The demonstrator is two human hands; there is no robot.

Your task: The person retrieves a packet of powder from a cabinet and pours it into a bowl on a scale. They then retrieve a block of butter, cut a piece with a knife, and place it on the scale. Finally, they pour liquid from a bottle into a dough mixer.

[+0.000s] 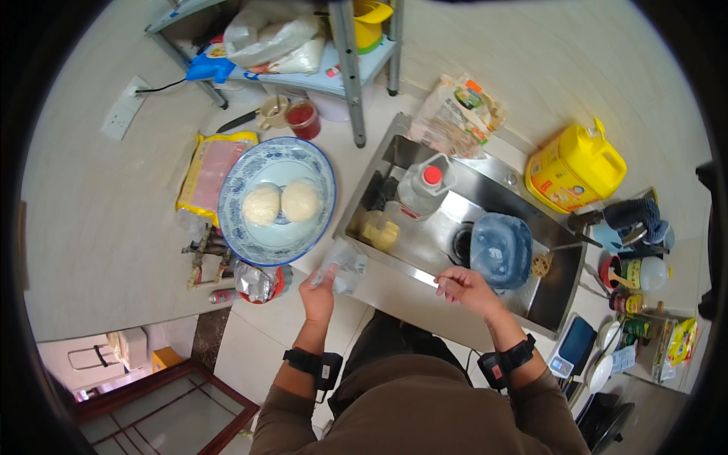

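My left hand (318, 290) grips a crumpled clear plastic bag (347, 267) between the bowl and the sink. Over the front rim of the steel sink (409, 270), my right hand (467, 290) has its fingers curled; whether something thin is between them is unclear. Just beyond it a blue plastic basin (500, 250) sits in the sink. Two pale dough balls (300, 200), seemingly under plastic film, rest side by side in a large blue-and-white bowl (315, 239) left of the sink.
A clear jug with a red cap (424, 185) stands in the sink. Behind it are a plastic food bag (455, 116) and a yellow jug (574, 165). A metal shelf leg (354, 96) stands behind the bowl. A kitchen scale (571, 347) lies at the right.
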